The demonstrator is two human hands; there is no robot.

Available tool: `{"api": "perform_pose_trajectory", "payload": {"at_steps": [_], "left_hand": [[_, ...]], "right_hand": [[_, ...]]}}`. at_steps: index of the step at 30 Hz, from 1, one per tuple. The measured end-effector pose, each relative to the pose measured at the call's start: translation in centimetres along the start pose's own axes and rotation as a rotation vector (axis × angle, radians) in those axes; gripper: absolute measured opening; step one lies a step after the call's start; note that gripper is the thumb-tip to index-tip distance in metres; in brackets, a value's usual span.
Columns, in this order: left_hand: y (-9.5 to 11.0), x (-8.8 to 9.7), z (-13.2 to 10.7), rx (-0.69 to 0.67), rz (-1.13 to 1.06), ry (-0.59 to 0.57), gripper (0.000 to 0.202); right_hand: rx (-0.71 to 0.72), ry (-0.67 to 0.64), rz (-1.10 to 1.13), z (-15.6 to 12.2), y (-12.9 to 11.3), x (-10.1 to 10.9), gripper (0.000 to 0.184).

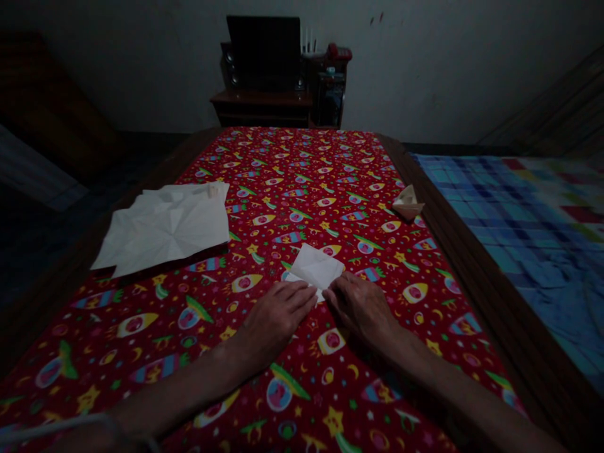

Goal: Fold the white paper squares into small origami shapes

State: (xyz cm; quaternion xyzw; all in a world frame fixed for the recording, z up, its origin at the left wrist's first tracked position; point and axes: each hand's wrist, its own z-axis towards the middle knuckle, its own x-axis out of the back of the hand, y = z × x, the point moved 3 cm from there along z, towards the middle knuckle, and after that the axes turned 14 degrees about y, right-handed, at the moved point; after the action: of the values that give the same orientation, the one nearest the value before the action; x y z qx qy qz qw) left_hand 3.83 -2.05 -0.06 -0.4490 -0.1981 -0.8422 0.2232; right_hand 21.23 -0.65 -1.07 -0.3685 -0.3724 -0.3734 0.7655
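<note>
A small folded piece of white paper (pixel 317 264) lies on the patterned red cloth in front of me, with crease lines showing across it. My left hand (pixel 278 314) rests on its near left edge, fingers stretched out and flat over the paper. At the near right edge, my right hand (pixel 361 305) has its fingers curled and pinched on the paper. The fingertips of both hands come close together at the near corner. Off to the left lies a stack of creased white paper sheets (pixel 165 229).
The red cloth (pixel 292 390) covers a long wooden-edged table. A small folded paper shape (pixel 408 202) sits near the right edge. Beyond the table stand a dark monitor (pixel 264 53) and speakers on a wooden desk (pixel 259 100). A blue checked sheet (pixel 500 207) lies at right.
</note>
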Motion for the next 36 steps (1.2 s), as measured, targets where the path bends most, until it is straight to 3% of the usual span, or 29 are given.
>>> {"api": "perform_pose_trajectory", "payload": {"at_steps": [2, 6, 11, 12, 15, 18, 25, 36], "left_hand": [[0.5, 0.0, -0.1, -0.055, 0.009, -0.036, 0.037], [0.9, 0.1, -0.5, -0.023, 0.038, -0.155, 0.052], [0.8, 0.0, -0.7, 0.009, 0.068, -0.205, 0.059], [0.8, 0.0, -0.7, 0.009, 0.071, -0.21, 0.059], [0.7, -0.2, -0.8, 0.009, 0.078, -0.214, 0.06], [0.8, -0.2, -0.7, 0.018, 0.083, -0.223, 0.062], [0.6, 0.3, -0.7, 0.042, 0.082, -0.254, 0.06], [0.4, 0.4, -0.9, 0.045, 0.026, -0.22, 0.057]], "right_hand": [[-0.001, 0.011, 0.009, 0.0, 0.0, -0.1, 0.023], [-0.036, 0.071, 0.109, 0.1, 0.1, 0.1, 0.019], [-0.12, 0.297, 0.269, -1.0, 1.4, 2.1, 0.017], [-0.06, 0.289, 0.253, -1.5, 1.5, 2.3, 0.02], [0.223, 0.095, 0.044, -3.0, 0.6, 1.8, 0.039], [0.347, 0.028, -0.121, -3.7, -0.5, 1.3, 0.042], [0.379, 0.008, -0.225, -3.0, -0.9, 1.5, 0.031], [0.327, -0.076, -0.218, -2.6, -1.2, 0.9, 0.034]]}}
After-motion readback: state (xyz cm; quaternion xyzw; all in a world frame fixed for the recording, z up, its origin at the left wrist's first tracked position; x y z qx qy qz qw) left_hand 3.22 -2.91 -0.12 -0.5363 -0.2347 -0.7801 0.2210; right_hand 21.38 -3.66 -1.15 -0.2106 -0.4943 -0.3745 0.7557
